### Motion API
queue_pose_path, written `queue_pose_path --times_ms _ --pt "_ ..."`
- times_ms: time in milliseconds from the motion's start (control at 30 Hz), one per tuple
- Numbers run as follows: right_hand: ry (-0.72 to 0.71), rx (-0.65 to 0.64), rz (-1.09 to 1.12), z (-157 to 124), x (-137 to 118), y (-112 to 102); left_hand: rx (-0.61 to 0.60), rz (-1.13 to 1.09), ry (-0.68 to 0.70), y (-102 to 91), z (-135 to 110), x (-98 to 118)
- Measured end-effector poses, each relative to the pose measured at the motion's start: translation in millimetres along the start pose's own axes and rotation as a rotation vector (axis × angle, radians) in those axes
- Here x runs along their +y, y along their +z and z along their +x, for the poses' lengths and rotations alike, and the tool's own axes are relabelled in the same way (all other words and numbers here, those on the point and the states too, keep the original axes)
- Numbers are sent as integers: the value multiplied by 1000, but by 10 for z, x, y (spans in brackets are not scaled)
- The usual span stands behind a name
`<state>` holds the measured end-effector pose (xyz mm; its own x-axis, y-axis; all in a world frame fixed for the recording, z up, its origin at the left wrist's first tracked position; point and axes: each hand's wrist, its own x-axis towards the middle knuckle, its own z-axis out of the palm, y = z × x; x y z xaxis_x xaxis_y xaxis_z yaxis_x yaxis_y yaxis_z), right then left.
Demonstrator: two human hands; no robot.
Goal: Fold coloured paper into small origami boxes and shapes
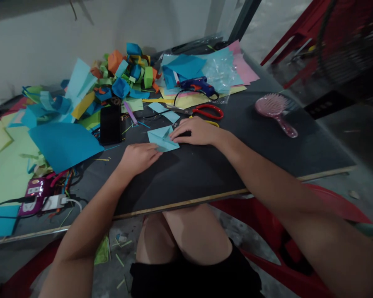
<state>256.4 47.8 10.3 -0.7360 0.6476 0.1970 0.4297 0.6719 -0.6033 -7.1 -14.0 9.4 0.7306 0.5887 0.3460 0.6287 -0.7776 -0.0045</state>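
A small light-blue folded paper [162, 138] lies on the dark board [205, 174] in front of me. My left hand [139, 157] rests at its near left corner, fingers curled, fingertips pinching the paper's edge. My right hand [195, 131] lies flat on the board with its fingertips pressing the paper's right side.
Red-handled scissors [205, 111] and a blue glue gun [197, 85] lie behind my right hand. A pink hairbrush [275, 109] is at the right. A black phone [110, 124], a large blue sheet [64, 145] and a heap of coloured folded papers [124, 72] fill the left. A charger with cables [46, 200] sits near the front-left edge.
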Motion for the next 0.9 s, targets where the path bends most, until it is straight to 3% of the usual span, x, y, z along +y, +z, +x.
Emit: queue_pose_path --times_ms 133,267,433,567,667,800,900 --pt "-106 -5 -92 27 -57 91 31 -57 -103 35 -18 -212" --pt "-171 21 -195 58 -111 191 47 -15 -81 34 18 -111" --pt "-109 76 -249 55 -141 264 -5 -93 26 -1 32 -2" --pt "-55 95 -211 43 -137 280 -18 -190 22 -5 21 -75" --pt "12 184 -161 38 -99 278 -68 -240 7 -22 17 -121" --pt "61 282 -155 40 -48 275 -96 -230 11 -46 16 -122" --pt "52 287 -157 52 -24 279 -79 -201 39 -40 12 -106"
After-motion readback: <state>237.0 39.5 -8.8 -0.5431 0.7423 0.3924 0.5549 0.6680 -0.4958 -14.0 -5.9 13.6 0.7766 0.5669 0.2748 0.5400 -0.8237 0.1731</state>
